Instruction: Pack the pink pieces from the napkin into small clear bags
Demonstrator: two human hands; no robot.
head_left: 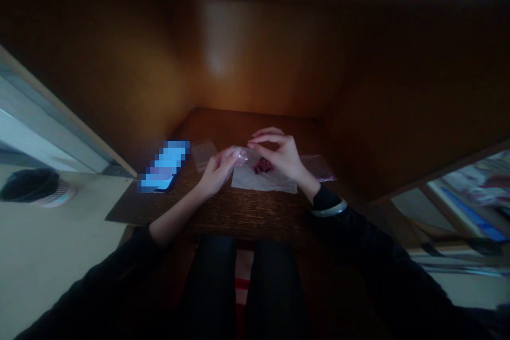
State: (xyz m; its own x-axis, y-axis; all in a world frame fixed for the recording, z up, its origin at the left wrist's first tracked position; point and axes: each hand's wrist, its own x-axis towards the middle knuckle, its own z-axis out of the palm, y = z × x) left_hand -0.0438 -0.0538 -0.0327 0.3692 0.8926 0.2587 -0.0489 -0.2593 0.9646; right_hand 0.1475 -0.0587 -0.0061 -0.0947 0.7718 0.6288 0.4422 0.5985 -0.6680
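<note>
Left hand with crinkled clear plastic, crumbly dark-red pieces on a thin pale sheet, right hand, mid-frame.
Left of centre lie a slim phone and a flat clear pouch; the left fingers pinch the plastic, the pieces sit just below the right fingertips, nearly together, on what I cannot tell; another pouch lies right of centre. Grained wood runs from sheet to the desk's front edge, lower centre.
</note>
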